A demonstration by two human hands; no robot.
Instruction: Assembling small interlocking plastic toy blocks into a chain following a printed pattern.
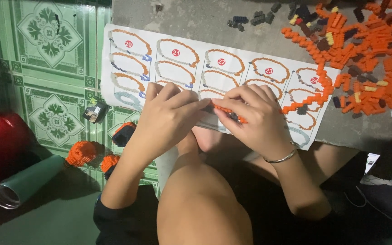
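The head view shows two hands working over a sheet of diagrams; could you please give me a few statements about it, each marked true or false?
1. Both the left hand and the right hand pinch a small orange brick piece. True.
2. The instruction sheet lies on green tiles. False: it lies on a grey surface.
3. A bangle circles the right wrist. True.
4. The loose orange bricks are heaped at the left. False: they lie at the upper right.
5. A metal cylinder lies on its side on the floor. True.
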